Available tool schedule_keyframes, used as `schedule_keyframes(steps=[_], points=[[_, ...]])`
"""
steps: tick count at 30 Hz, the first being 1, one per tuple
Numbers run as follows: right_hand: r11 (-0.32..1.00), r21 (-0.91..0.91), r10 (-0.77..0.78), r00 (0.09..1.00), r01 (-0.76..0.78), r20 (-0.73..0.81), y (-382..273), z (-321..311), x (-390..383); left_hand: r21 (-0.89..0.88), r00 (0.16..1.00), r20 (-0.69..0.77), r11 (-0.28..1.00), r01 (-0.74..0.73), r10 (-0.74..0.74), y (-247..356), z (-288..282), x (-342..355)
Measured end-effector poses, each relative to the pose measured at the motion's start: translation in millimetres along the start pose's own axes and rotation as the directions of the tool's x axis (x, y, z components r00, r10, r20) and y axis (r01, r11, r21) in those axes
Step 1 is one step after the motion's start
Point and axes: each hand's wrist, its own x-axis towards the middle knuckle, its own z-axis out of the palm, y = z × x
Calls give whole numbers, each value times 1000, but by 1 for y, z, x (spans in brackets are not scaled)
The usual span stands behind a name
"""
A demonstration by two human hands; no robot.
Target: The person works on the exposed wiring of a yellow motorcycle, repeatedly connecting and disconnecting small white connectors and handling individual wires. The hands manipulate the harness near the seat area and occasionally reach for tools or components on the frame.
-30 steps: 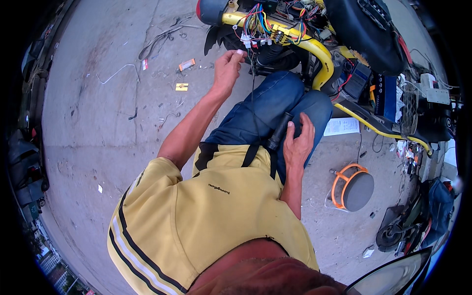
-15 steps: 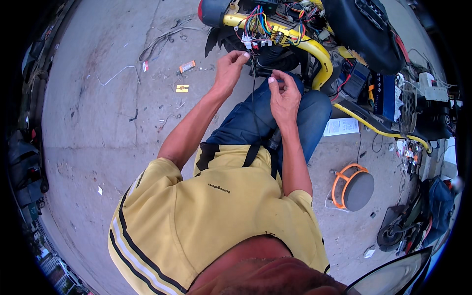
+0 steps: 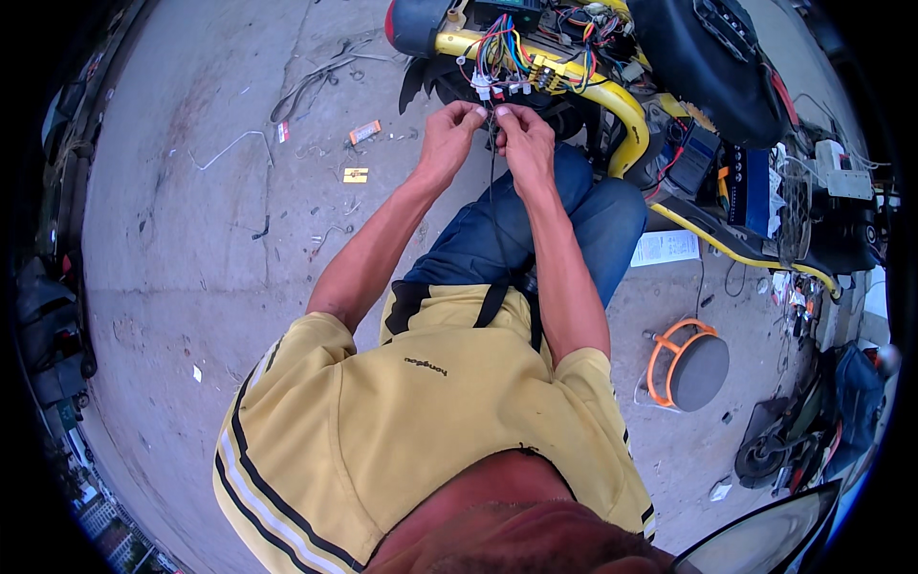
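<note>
My left hand (image 3: 449, 139) is closed in a pinch on a thin dark wire (image 3: 492, 177) just below a bundle of coloured wires (image 3: 499, 48) with white connectors (image 3: 481, 84). Nearly touching it, my right hand (image 3: 528, 143) pinches the same wire from the other side. The wire hangs from my fingertips down over my blue trousers. Behind the connectors runs the yellow frame tube (image 3: 612, 94) of a scooter, with a yellow terminal block (image 3: 548, 74) against it. The exact spot between my fingertips is too small to make out.
The scooter's black seat (image 3: 712, 72) is at the upper right. A dark blue boxed device (image 3: 690, 158) with a red lead lies by the frame. An orange stool (image 3: 693, 368) with a grey top stands to the right. A strap (image 3: 320, 77) and small packets lie on the concrete floor.
My right hand has moved up and left to meet my left hand, its fingers closing on the wire. The left hand stays nearly in place.
</note>
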Motion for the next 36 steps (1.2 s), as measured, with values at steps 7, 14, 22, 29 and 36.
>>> schedule_keyframes(steps=[7,14,22,29,36], points=[[982,-162,-112,992,101,-58,9,2,12,70,996,21,993,-90,89,-13,0,7],[954,-258,-178,981,153,-77,3,3,8,300,986,5,941,-159,165,-3,1,3],[967,-205,-171,982,153,-73,11,3,12,246,980,0,950,-191,197,0,-1,-1],[963,-234,-158,984,137,-76,7,1,9,185,965,-72,954,-236,253,5,-16,8],[965,-226,-155,984,133,-82,4,0,8,176,991,27,975,-137,135,10,-16,6]])
